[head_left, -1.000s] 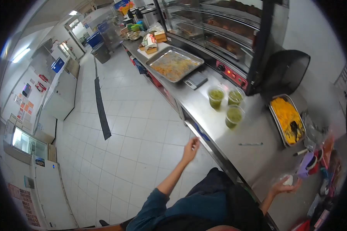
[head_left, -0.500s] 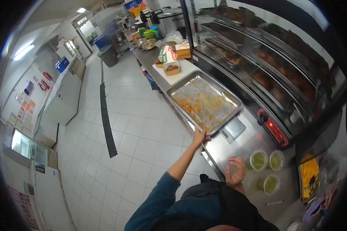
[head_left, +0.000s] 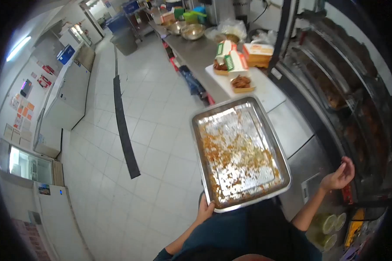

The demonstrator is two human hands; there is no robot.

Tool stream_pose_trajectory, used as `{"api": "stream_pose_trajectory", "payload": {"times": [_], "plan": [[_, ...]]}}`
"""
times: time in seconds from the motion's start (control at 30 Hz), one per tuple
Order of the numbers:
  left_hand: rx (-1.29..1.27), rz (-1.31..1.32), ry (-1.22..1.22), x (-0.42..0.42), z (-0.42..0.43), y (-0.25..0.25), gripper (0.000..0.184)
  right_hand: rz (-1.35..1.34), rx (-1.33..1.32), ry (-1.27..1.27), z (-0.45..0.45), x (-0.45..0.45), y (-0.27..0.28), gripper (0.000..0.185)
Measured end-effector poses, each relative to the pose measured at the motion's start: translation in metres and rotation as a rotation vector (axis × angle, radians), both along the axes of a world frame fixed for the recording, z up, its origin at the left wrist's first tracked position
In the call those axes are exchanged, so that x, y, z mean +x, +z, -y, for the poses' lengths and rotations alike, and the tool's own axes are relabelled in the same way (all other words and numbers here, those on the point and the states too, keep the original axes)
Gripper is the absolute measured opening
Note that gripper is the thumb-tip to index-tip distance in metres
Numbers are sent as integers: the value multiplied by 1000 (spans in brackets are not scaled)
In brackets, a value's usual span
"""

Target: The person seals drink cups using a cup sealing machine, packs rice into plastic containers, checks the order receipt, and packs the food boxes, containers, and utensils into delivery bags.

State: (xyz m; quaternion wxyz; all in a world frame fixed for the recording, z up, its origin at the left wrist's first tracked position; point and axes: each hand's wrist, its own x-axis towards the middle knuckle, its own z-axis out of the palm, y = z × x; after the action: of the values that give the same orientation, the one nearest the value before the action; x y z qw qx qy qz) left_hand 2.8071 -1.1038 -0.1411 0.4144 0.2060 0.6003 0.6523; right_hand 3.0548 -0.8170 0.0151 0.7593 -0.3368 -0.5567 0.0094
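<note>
A metal baking tray (head_left: pixel 251 116) with orange-brown crumbs and greasy residue fills the middle of the view. My left hand (head_left: pixel 205 212) grips its near left corner, thumb over the rim, the other fingers hidden underneath. To the right, my right hand (head_left: pixel 339 176) is raised beside the glass warming cabinet (head_left: pixel 335 74), holding nothing, its fingers loosely bent and apart. Past the tray's far edge, a white cutting board (head_left: pixel 272 93) bears paper food boxes; the nearest box (head_left: pixel 241 82) is filled with browned pieces of food.
Metal bowls (head_left: pixel 192 31) stand farther along the steel counter (head_left: pixel 183 50). Cups of green liquid (head_left: pixel 324 224) sit at the lower right. A tiled floor (head_left: pixel 157 130) with a black strip (head_left: pixel 124 130) runs along the left, beside white chest freezers (head_left: pixel 69 98).
My left hand has drawn the tray off the counter toward my body, turning it. My right hand has moved from near the cups to the right, by the cabinet. The view has shifted.
</note>
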Motion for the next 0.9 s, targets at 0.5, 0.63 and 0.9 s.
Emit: {"api": "stream_pose_trajectory", "payload": {"times": [0.5,0.63,0.9], "plan": [[-7,73,325,-480,-124,29,32,25,-8,72,-121,-409,-38,13],[-80,134,492,-584,-156,44,33,-460,-490,574,-201,-609,-45,12],[-91,36,712,-792,-199,22,30,-132,-1042,1356,-315,-1042,-123,13]]}}
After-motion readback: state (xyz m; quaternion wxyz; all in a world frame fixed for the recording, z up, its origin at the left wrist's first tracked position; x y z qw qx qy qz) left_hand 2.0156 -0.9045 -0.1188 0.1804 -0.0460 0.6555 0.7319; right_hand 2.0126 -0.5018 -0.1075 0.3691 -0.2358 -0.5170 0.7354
